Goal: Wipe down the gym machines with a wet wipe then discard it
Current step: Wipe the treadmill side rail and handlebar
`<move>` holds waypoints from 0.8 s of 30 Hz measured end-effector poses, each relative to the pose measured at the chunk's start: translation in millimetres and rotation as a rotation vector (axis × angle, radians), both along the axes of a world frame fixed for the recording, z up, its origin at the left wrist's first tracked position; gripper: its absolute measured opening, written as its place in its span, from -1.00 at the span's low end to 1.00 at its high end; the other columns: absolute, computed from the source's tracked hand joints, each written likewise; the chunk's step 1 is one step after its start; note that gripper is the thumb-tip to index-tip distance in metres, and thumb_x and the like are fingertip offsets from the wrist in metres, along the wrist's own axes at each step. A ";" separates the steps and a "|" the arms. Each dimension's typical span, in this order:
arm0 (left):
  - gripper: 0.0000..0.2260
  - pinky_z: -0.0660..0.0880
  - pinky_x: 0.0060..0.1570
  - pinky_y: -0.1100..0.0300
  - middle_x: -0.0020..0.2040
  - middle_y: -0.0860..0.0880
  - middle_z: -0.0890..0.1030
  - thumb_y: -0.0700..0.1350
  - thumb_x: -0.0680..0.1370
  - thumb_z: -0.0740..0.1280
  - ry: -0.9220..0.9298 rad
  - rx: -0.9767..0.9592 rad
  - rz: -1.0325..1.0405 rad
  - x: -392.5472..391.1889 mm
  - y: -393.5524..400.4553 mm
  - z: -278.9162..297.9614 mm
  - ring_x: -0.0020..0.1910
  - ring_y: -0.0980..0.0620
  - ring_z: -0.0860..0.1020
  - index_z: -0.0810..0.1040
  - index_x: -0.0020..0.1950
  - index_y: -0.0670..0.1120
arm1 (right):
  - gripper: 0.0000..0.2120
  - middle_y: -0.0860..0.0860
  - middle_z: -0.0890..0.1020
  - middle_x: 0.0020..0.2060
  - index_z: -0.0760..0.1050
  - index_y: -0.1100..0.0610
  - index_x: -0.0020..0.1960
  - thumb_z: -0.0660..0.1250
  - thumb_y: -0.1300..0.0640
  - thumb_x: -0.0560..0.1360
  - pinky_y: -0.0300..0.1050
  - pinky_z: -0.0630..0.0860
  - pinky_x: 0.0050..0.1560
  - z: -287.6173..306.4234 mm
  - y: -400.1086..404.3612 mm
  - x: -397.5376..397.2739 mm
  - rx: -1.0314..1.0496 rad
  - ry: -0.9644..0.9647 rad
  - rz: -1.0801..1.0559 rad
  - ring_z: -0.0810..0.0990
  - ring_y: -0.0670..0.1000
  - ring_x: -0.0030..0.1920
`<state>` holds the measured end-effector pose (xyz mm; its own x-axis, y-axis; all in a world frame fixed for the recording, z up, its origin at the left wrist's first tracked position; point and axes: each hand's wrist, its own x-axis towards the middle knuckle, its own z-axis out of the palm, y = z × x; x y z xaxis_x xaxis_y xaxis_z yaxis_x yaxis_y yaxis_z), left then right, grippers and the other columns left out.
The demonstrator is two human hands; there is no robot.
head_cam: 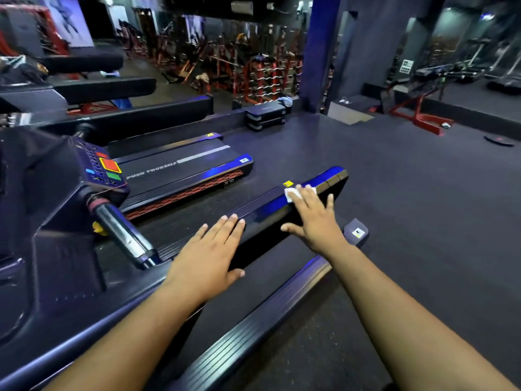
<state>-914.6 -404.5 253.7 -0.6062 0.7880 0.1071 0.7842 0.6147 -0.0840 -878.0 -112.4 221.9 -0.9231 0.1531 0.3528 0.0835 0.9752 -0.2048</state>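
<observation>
We are seeing two treadmills: one (180,176) at eleven o'clock, one (282,204) at centre. We are counting two hands, left hand (210,258) and right hand (313,218), and one wet wipe (290,194).

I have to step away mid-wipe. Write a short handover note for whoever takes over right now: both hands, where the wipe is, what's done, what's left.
Right hand: fingers straight, pressing the white wet wipe flat on the treadmill's side rail, near the yellow sticker at the rail's far end.
Left hand: open, palm flat on the same rail nearer you, holding nothing.
Done: wiping of this rail is under way; how much of it is already clean cannot be told.
Left: finish this rail, the near rail, the handlebar and console, then the neighbouring treadmill. Discard the wipe afterwards; no bin is in view.
</observation>
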 end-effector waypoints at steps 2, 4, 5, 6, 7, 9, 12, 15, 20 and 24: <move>-0.11 -0.05 0.62 0.00 0.67 -0.02 -0.21 0.33 0.60 0.19 0.002 0.008 -0.010 -0.2 1.3 1.0 0.65 0.02 -0.17 -0.27 0.66 -0.04 | 0.04 0.07 0.15 0.61 0.13 -0.02 0.62 -0.11 -0.64 0.35 0.49 -0.04 0.47 0.7 -20.6 1.7 -0.025 -0.029 -0.063 0.03 0.15 0.62; -0.10 -0.05 0.62 0.01 0.68 -0.02 -0.20 0.34 0.60 0.19 0.000 0.013 -0.009 -1.7 0.7 -0.4 0.65 0.03 -0.16 -0.26 0.66 -0.04 | 0.02 0.10 0.16 0.61 0.13 0.03 0.62 0.01 -0.60 0.37 0.49 -0.01 0.48 -4.2 -56.8 11.0 0.028 -0.004 0.099 0.05 0.17 0.62; -0.10 -0.05 0.62 0.01 0.68 -0.02 -0.19 0.34 0.59 0.20 0.007 0.012 -0.010 -1.2 0.5 -0.7 0.65 0.03 -0.15 -0.25 0.66 -0.05 | 0.01 0.08 0.13 0.63 0.10 0.03 0.64 0.07 -0.57 0.38 0.45 -0.05 0.50 -8.2 -72.2 18.7 0.067 0.001 0.203 0.02 0.15 0.63; -0.09 -0.05 0.62 0.01 0.68 -0.02 -0.18 0.34 0.59 0.21 0.014 0.015 -0.014 -0.8 0.4 -0.6 0.65 0.03 -0.15 -0.25 0.66 -0.05 | 0.01 0.05 0.07 0.64 0.05 0.02 0.65 0.12 -0.54 0.40 0.39 -0.11 0.53 -13.5 -81.7 26.4 0.103 -0.003 0.295 -0.04 0.11 0.64; -0.09 -0.04 0.62 0.01 0.68 -0.02 -0.18 0.34 0.59 0.21 0.016 0.019 -0.018 -0.3 0.6 -0.5 0.66 0.03 -0.14 -0.24 0.66 -0.05 | 0.01 0.02 0.01 0.65 0.00 0.02 0.66 0.14 -0.52 0.41 0.35 -0.16 0.55 -21.3 -82.4 32.1 0.138 -0.003 0.345 -0.10 0.06 0.64; -0.09 -0.04 0.62 0.02 0.68 -0.02 -0.18 0.34 0.59 0.22 0.014 0.028 -0.025 -0.4 0.6 -0.7 0.66 0.02 -0.14 -0.24 0.66 -0.05 | -0.02 0.04 -0.04 0.65 -0.04 0.01 0.67 0.09 -0.52 0.45 0.41 -0.10 0.54 -38.8 -63.6 33.4 0.166 0.039 0.328 -0.16 0.02 0.64; -0.09 -0.02 0.62 0.01 0.68 -0.02 -0.16 0.33 0.58 0.24 0.009 0.025 -0.017 0.1 1.4 -1.1 0.66 0.01 -0.11 -0.22 0.67 -0.05 | -0.04 0.08 -0.15 0.64 -0.21 -0.04 0.65 0.04 -0.53 0.47 0.45 -0.07 0.52 -52.3 -24.0 22.4 -0.132 0.120 0.050 -0.27 -0.01 0.62; -0.10 -0.01 0.61 0.02 0.68 -0.01 -0.15 0.32 0.58 0.25 0.014 0.030 -0.011 -1.5 1.9 -2.2 0.66 0.02 -0.10 -0.21 0.67 -0.03 | 0.08 0.07 -0.28 0.63 -0.33 0.05 0.64 0.05 -0.57 0.43 0.35 -0.15 0.53 -63.0 -27.2 9.6 -0.372 0.119 -0.099 -0.34 0.03 0.61; -0.09 0.11 0.57 0.01 0.67 -0.02 0.00 0.30 0.52 0.34 0.037 -0.004 0.009 -6.0 3.0 -4.7 0.64 -0.02 0.07 -0.02 0.68 -0.06 | 0.09 0.11 -0.19 0.63 -0.28 0.03 0.65 0.14 -0.51 0.40 0.58 0.06 0.43 -102.3 -96.6 22.4 0.036 0.246 0.354 -0.16 0.12 0.64; -0.09 0.19 0.53 -0.01 0.66 -0.06 0.12 0.28 0.49 0.40 0.068 -0.047 0.039 -5.9 3.6 -6.8 0.62 -0.04 0.17 0.06 0.67 -0.09 | -0.04 0.04 -0.14 0.65 -0.17 -0.02 0.66 0.03 -0.52 0.47 0.62 0.02 0.41 -94.4 -68.9 6.0 0.007 0.387 0.210 -0.08 0.05 0.64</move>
<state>-920.5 -401.0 246.8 -0.6291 0.7692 0.1124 0.7513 0.6387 -0.1662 -872.0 -181.3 127.6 -0.7336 -0.0278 0.6790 -0.1985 0.9644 -0.1749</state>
